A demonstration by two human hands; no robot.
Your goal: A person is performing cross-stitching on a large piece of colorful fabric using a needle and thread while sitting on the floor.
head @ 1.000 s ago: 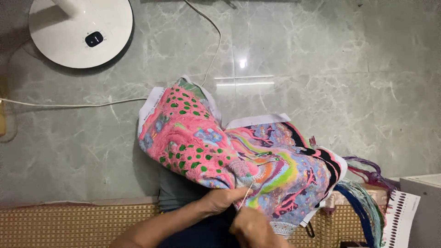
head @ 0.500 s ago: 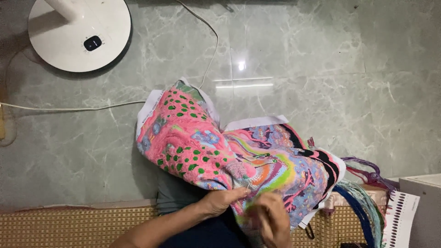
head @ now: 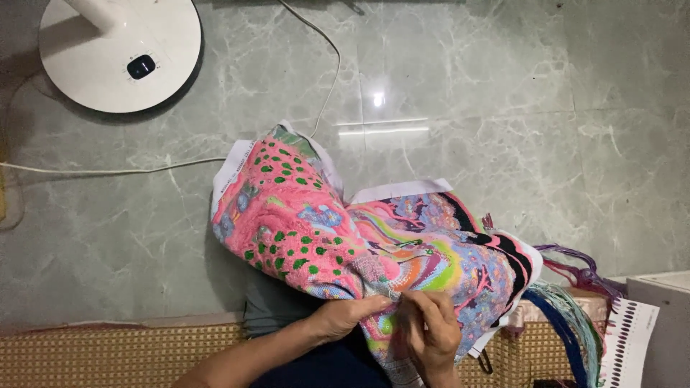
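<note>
Both hands are seen low in the frame: the left hand (head: 345, 316) is pressed on the embroidered cloth (head: 345, 244), while the right hand (head: 431, 330) is pinched narrow on its stitched surface. Bunched and brightly coloured, the cloth is stretched from upper left to lower right. Loose thread skeins (head: 575, 323) and a white colour chart (head: 629, 341) are placed at lower right.

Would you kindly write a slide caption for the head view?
Both hands, left hand and right hand, pinch a colourful embroidered cloth above a marble floor, white fan base nearby.
</note>
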